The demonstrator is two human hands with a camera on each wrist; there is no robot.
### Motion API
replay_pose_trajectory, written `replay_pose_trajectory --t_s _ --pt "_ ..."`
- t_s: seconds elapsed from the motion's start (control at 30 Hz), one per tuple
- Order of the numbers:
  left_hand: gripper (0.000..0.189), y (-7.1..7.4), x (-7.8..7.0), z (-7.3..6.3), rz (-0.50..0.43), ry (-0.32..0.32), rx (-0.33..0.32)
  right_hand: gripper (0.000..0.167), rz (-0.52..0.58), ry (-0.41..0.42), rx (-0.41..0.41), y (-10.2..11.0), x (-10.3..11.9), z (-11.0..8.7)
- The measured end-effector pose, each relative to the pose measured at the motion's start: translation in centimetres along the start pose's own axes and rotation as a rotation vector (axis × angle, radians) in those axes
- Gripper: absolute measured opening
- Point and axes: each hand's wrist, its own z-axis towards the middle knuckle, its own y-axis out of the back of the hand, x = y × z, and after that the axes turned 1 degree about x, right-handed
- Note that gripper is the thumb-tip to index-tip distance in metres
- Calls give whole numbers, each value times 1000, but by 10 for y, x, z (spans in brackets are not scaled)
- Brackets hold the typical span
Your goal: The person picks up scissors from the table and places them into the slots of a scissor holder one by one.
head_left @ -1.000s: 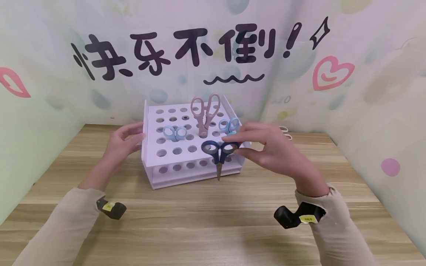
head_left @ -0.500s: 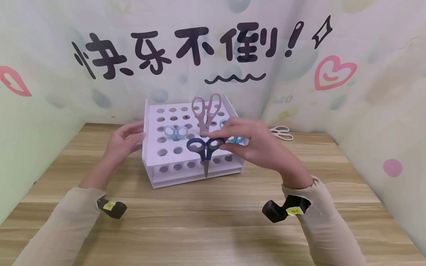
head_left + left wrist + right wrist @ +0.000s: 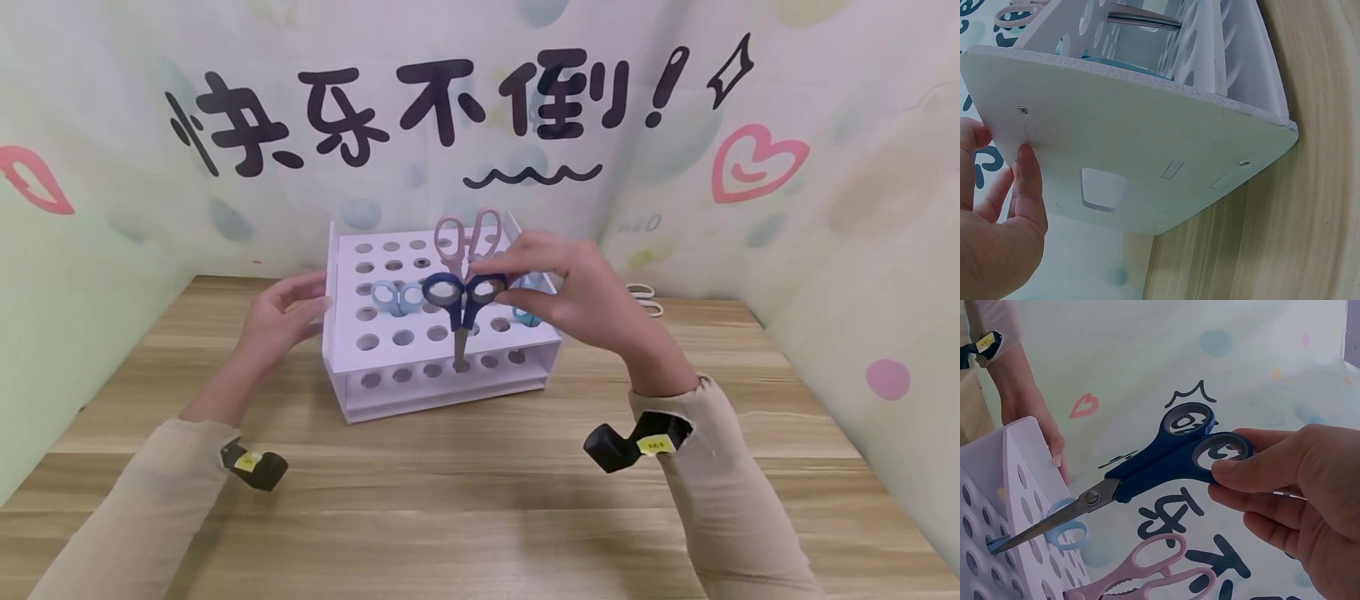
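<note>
My right hand [image 3: 577, 283] pinches one handle loop of the navy scissors [image 3: 1166, 450] between thumb and fingers. Their blades point downward over the front of the white rack [image 3: 352, 354], and the whole blade shows, outside any hole. Against the rack's left side panel [image 3: 1135, 119], my left hand [image 3: 281, 312] rests its fingertips on the outer face. Pink scissors [image 3: 450, 237] stand upright in the rack behind the navy pair. Light-blue scissors [image 3: 386, 296] sit in a hole to the left. Teal scissors [image 3: 527, 317] at the right are partly covered by my right hand.
White scissors [image 3: 647, 304] lie on the wooden table [image 3: 480, 500] at the back right, partly hidden by my right hand. Many round holes cover the rack's two levels. A printed cloth backdrop [image 3: 360, 183] stands close behind the rack.
My right hand has carried the navy scissors left, then up and farther back over the rack. The left hand has stayed at the side panel.
</note>
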Motion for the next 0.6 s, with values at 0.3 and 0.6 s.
replay_pose_trajectory --t_s 0.3,0.6 --pt "49 -1 -1 1 -10 0 0 38 -11 -42 -54 5 -9 6" --pt "48 1 1 2 -12 0 4 38 -3 8 -92 14 -8 9"
